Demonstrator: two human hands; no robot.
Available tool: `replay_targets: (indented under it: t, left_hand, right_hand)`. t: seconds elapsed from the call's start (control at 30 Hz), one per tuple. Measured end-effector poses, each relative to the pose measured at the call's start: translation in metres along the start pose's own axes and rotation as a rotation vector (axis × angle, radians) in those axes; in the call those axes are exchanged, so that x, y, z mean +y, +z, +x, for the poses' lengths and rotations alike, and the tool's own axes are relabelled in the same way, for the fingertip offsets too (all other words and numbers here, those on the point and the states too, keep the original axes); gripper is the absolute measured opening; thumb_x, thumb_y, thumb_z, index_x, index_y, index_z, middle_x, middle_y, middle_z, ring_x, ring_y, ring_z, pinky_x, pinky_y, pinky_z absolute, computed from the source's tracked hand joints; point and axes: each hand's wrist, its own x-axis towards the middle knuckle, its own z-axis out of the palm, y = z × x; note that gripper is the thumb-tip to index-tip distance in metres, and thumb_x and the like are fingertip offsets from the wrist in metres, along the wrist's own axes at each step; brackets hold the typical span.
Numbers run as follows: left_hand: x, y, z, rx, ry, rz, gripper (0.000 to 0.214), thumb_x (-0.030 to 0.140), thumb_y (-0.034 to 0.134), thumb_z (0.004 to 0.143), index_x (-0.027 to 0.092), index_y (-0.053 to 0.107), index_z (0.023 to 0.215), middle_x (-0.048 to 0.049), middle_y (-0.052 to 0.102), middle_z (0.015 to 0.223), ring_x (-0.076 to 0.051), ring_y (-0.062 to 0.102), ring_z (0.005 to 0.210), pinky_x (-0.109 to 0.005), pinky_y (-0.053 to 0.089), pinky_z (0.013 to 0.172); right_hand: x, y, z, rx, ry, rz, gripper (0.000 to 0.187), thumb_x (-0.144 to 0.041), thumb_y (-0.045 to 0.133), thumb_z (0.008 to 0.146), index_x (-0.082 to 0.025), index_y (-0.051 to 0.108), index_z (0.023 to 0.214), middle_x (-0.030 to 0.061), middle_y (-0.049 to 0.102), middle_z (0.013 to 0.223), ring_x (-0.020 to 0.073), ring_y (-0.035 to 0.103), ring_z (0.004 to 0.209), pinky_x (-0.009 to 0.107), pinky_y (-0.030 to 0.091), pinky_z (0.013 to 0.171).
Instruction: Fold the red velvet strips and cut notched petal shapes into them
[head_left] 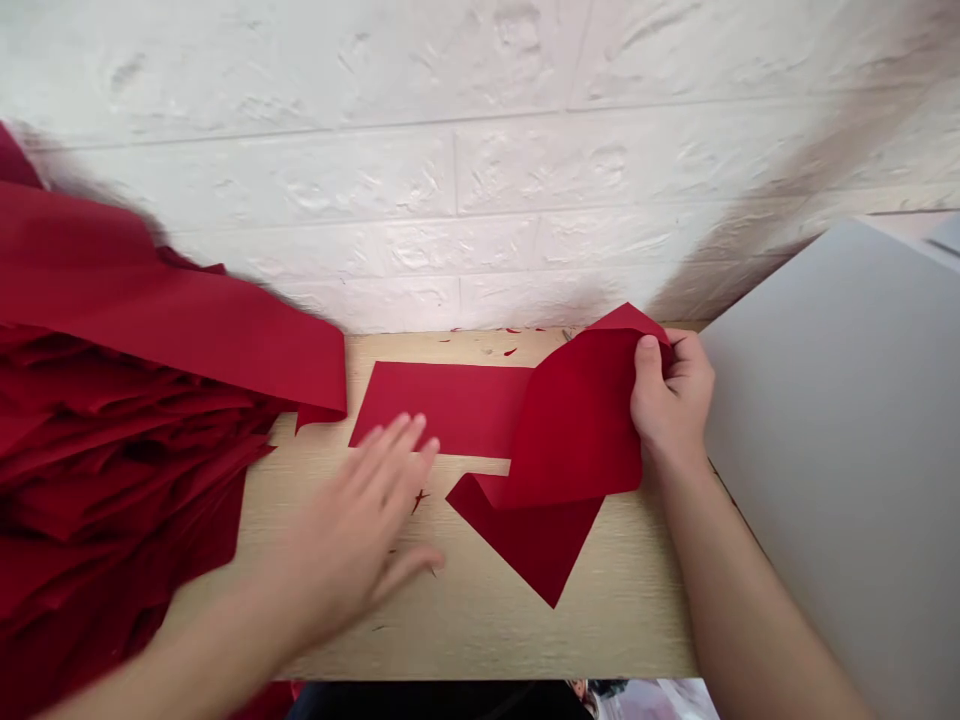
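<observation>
Curved red sheet (577, 420), matte and felt-like, at centre right of the frame, raised at its upper edge by the right hand (671, 395), which pinches it firmly between thumb and fingers. Its lower corner lies on the pale wood-grain tabletop (510, 630), and the sheet overlaps the end of a flat red rectangle (439, 408). Left hand (352, 530) open and empty, fingers spread and motion-blurred, just below that rectangle and near small red scraps (420, 500). Upper left: long red strip (172, 300) draped over a rumpled heap of red sheets (112, 470), which fills the left of the frame. Behind: white embossed brick-pattern wall (450, 180). Far right: smooth grey board (832, 430) beside the tabletop.
</observation>
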Motion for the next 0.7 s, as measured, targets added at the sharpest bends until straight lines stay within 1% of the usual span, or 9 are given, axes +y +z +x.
replay_targets:
  t: [0.07,0.1,0.17,0.23,0.37,0.43,0.5,0.6,0.7]
  left_hand:
    - [0.019,0.014,-0.014,-0.021,0.027,0.015,0.079,0.055,0.049,0.095,0.008,0.028,0.155,-0.0211,0.035,0.160,-0.035,0.032,0.149,-0.047,0.039,0.114]
    - [0.029,0.020,-0.021,-0.023,0.018,0.021,0.081,0.052,0.046,0.096,0.004,0.021,0.157,-0.0218,0.032,0.161,-0.034,0.028,0.151,-0.047,0.035,0.116]
    - [0.047,0.030,-0.033,-0.012,-0.014,0.018,0.083,0.050,0.043,0.097,0.002,0.015,0.158,-0.0215,0.029,0.162,-0.033,0.023,0.153,-0.047,0.028,0.119]
    - [0.061,0.035,-0.041,0.001,-0.003,0.007,0.088,0.056,0.044,0.094,0.000,0.018,0.157,-0.0218,0.030,0.162,-0.033,0.021,0.153,-0.046,0.024,0.121]
    - [0.084,0.041,-0.044,0.068,-0.013,0.026,0.102,0.070,0.047,0.087,-0.003,0.025,0.154,-0.0263,0.040,0.156,-0.036,0.026,0.151,-0.044,0.023,0.119]
    - [0.096,0.046,-0.041,0.110,-0.063,0.033,0.105,0.071,0.049,0.086,-0.006,0.026,0.153,-0.0292,0.043,0.152,-0.039,0.029,0.149,-0.046,0.022,0.119]
    - [0.112,0.052,-0.035,0.133,-0.078,0.018,0.102,0.069,0.049,0.086,-0.007,0.029,0.151,-0.0292,0.046,0.150,-0.039,0.033,0.147,-0.046,0.022,0.120]
    - [0.149,0.061,-0.020,0.126,-0.057,-0.032,0.087,0.062,0.045,0.092,-0.004,0.039,0.148,-0.0253,0.047,0.151,-0.037,0.039,0.144,-0.046,0.023,0.121]
    - [0.197,0.067,0.001,0.139,0.025,-0.127,0.079,0.062,0.037,0.095,-0.002,0.049,0.141,-0.0231,0.047,0.152,-0.037,0.042,0.143,-0.047,0.028,0.120]
  right_hand:
    - [0.003,-0.001,0.000,0.000,-0.002,-0.012,0.020,-0.042,0.052,0.095,-0.023,0.057,0.089,0.0021,0.063,0.081,0.0198,0.059,0.072,0.035,0.046,0.067]
    - [0.004,-0.001,0.000,-0.008,-0.003,-0.020,0.020,-0.042,0.052,0.095,-0.023,0.057,0.089,0.0018,0.063,0.080,0.0198,0.059,0.072,0.035,0.046,0.067]
    - [0.006,0.000,0.000,-0.036,-0.008,-0.030,0.019,-0.041,0.051,0.096,-0.024,0.056,0.089,0.0016,0.062,0.081,0.0196,0.059,0.073,0.036,0.047,0.069]
    - [0.006,0.002,-0.001,-0.068,-0.013,-0.038,0.018,-0.040,0.051,0.096,-0.024,0.056,0.088,0.0016,0.063,0.082,0.0195,0.060,0.076,0.036,0.047,0.072]
    - [0.005,0.005,-0.004,-0.101,-0.005,-0.056,0.018,-0.039,0.052,0.095,-0.024,0.055,0.086,0.0015,0.063,0.080,0.0195,0.059,0.075,0.035,0.046,0.070]
    - [0.005,0.007,-0.005,-0.115,-0.006,-0.061,0.018,-0.039,0.052,0.094,-0.024,0.055,0.086,0.0015,0.063,0.080,0.0194,0.059,0.073,0.035,0.046,0.068]
    - [0.004,0.008,-0.006,-0.121,-0.016,-0.063,0.018,-0.039,0.052,0.094,-0.023,0.056,0.086,0.0017,0.064,0.080,0.0190,0.058,0.071,0.034,0.045,0.066]
    - [0.002,0.011,-0.008,-0.118,-0.021,-0.065,0.019,-0.040,0.053,0.094,-0.023,0.056,0.087,0.0013,0.064,0.079,0.0182,0.058,0.069,0.034,0.046,0.065]
    - [0.001,0.012,-0.011,-0.120,-0.018,-0.061,0.022,-0.044,0.052,0.093,-0.023,0.054,0.086,0.0005,0.062,0.078,0.0173,0.057,0.068,0.032,0.046,0.063]
